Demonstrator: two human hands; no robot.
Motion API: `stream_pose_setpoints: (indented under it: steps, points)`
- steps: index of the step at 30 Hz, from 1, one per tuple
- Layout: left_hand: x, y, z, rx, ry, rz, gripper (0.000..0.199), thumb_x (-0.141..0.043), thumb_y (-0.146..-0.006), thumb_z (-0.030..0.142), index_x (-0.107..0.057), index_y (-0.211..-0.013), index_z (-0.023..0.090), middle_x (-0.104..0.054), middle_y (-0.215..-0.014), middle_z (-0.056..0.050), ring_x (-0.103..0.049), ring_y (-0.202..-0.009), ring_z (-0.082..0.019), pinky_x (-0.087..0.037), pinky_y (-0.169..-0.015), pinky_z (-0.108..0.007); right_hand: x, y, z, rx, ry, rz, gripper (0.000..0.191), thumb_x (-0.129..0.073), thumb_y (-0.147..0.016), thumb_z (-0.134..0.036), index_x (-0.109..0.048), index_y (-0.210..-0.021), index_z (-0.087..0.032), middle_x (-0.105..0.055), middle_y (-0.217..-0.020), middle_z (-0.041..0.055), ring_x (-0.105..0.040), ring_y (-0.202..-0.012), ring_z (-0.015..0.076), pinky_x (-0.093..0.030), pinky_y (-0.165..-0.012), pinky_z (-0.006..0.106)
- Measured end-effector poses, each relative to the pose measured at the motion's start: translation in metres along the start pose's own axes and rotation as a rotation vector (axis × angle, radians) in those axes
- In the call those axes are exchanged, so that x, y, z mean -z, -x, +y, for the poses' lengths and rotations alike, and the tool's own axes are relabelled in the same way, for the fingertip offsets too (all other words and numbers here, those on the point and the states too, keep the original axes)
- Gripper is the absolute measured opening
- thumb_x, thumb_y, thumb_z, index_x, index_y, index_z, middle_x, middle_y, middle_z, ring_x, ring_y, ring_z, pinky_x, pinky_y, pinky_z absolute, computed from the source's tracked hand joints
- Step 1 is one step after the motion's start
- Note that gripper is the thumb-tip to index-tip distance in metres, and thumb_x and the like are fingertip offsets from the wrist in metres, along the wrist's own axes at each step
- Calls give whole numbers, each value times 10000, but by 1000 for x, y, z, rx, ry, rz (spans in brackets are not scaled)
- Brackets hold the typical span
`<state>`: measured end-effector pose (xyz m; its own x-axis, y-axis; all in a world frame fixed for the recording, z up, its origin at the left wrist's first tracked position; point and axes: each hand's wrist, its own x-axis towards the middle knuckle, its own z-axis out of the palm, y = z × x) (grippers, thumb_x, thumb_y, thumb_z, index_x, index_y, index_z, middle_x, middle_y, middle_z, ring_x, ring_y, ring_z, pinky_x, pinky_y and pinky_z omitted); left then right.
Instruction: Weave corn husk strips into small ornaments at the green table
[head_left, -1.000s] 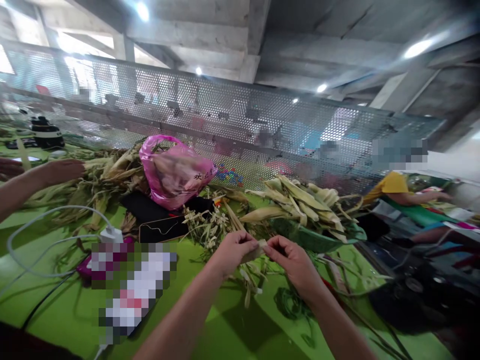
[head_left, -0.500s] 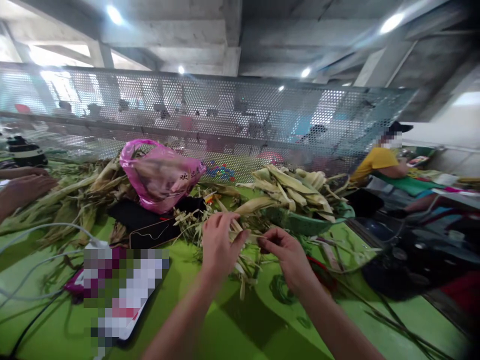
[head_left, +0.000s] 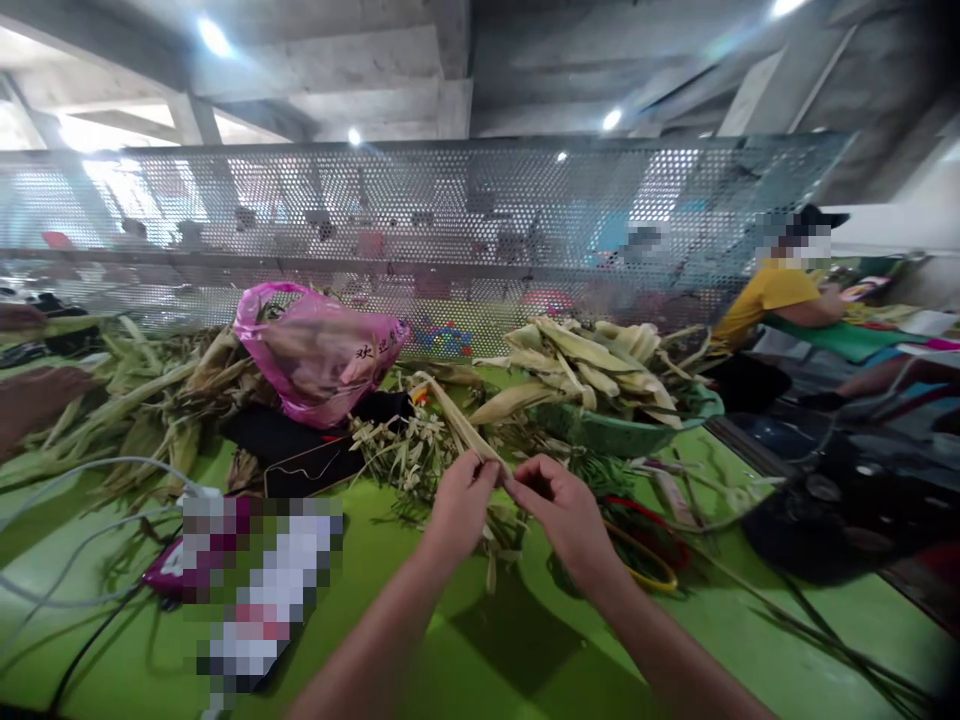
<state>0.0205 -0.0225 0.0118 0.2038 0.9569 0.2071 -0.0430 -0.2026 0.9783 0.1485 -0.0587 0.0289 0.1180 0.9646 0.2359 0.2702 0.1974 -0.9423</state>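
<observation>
Above the green table (head_left: 360, 620), my left hand (head_left: 463, 505) pinches a pale corn husk strip (head_left: 457, 420), whose long end rises up and to the left. My right hand (head_left: 559, 505) closes its thumb and forefinger on the same strip, with the fingertips of both hands almost touching. Below them hang more husk pieces (head_left: 501, 535). A heap of small husk bits (head_left: 412, 450) lies to the left of my hands. Behind and to the right, a green basin (head_left: 622, 432) holds a pile of dried husks (head_left: 592, 370).
A pink plastic bag (head_left: 315, 350) stands near long husks (head_left: 165, 400) at the left. Nearer are a purple power strip (head_left: 187, 565) with cables and a blurred-out pale object (head_left: 277, 590). A perforated screen (head_left: 450, 220) rises behind. A person in yellow (head_left: 780, 290) sits at right.
The strip's long end now stands up in view between my fingers. My left hand has moved right and lower, closer to my right hand. A yellow ring beside my right wrist has come into view.
</observation>
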Motion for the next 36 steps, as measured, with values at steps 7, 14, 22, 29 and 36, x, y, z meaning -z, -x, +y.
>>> stream_pose_setpoints:
  steps: [7,14,22,29,36]
  points:
    - [5,-5,0,92,149,-40,131,-593,-765,284,-576,-777,155,-569,-711,-5,-502,-657,-119,-405,-652,-240,6,-6,8,-51,-20,-107,253,-607,-796,-410,-532,-702,-188,-502,-661,-21,-447,-620,132,-366,-582,252]
    - [9,-7,4,180,319,-63,221,-680,-700,319,-618,-778,122,-576,-667,-9,-505,-581,-94,-420,-603,-230,10,-9,4,87,43,-121,158,-627,-785,-337,-597,-841,-193,-567,-731,5,-516,-651,146,-436,-602,254]
    - [12,-10,4,258,396,-76,239,-738,-634,307,-629,-723,115,-591,-655,-7,-504,-547,-73,-431,-592,-219,21,-14,-2,476,318,-239,241,-558,-757,-87,-684,-908,-227,-630,-923,48,-605,-893,197,-478,-811,320]
    - [11,-8,6,277,441,-127,291,-747,-621,352,-637,-755,118,-594,-657,0,-503,-551,-72,-438,-604,-214,21,-18,2,530,330,-195,50,-644,-809,-244,-685,-828,-222,-631,-861,45,-609,-820,189,-490,-761,316]
    - [11,-6,7,278,426,-157,287,-752,-627,362,-642,-744,124,-582,-644,6,-505,-548,-72,-441,-622,-221,17,-15,4,464,345,-93,102,-599,-836,-256,-614,-752,-200,-601,-777,33,-574,-743,176,-470,-700,300]
